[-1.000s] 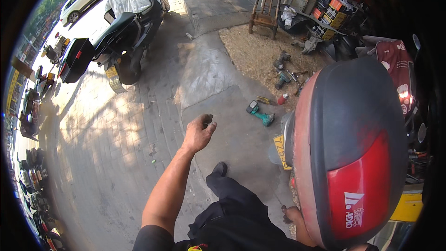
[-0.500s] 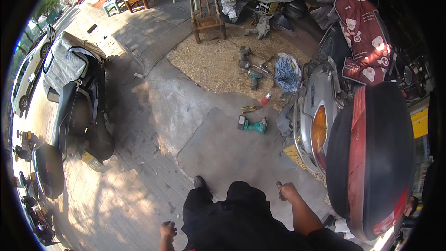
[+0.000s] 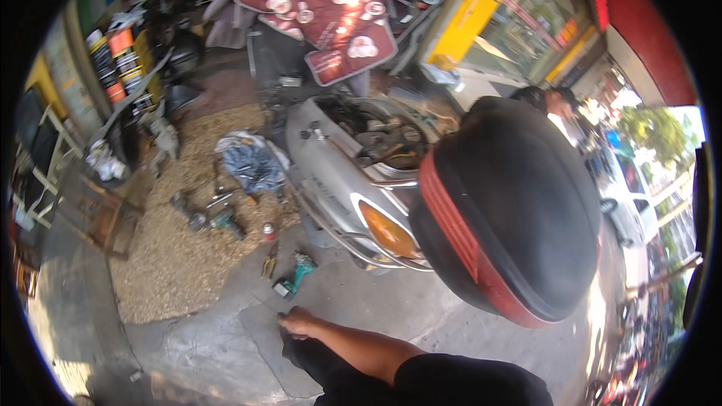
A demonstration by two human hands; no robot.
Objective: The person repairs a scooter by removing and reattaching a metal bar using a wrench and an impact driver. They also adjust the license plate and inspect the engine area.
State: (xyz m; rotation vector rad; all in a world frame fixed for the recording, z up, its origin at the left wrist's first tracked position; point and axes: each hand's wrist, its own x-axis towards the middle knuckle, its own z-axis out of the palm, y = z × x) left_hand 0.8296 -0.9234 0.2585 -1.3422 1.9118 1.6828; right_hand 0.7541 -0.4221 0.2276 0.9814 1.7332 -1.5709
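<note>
My right hand (image 3: 295,322) is closed on a thin, rod-like tool (image 3: 265,303); its exact kind is too small and blurred to tell. The bare right forearm reaches left across my dark trouser leg. Just beyond the hand, a teal cordless power tool (image 3: 298,274) lies on the concrete. Pliers with yellow handles (image 3: 269,263) rest beside it, and a red spray can (image 3: 268,231) stands a little farther off. My left hand is out of the picture.
A silver scooter (image 3: 331,180) with an uncovered seat well and a large black top box (image 3: 519,203) stands close on the right. More power tools (image 3: 226,219) and a bundled plastic bag (image 3: 252,163) lie on the gravelly patch. A wooden chair (image 3: 105,218) is at the left.
My view has swung right, toward the scooter and the yellow-framed doorway. The parked scooter on the left and my left hand have gone out of sight. My right hand stays closed.
</note>
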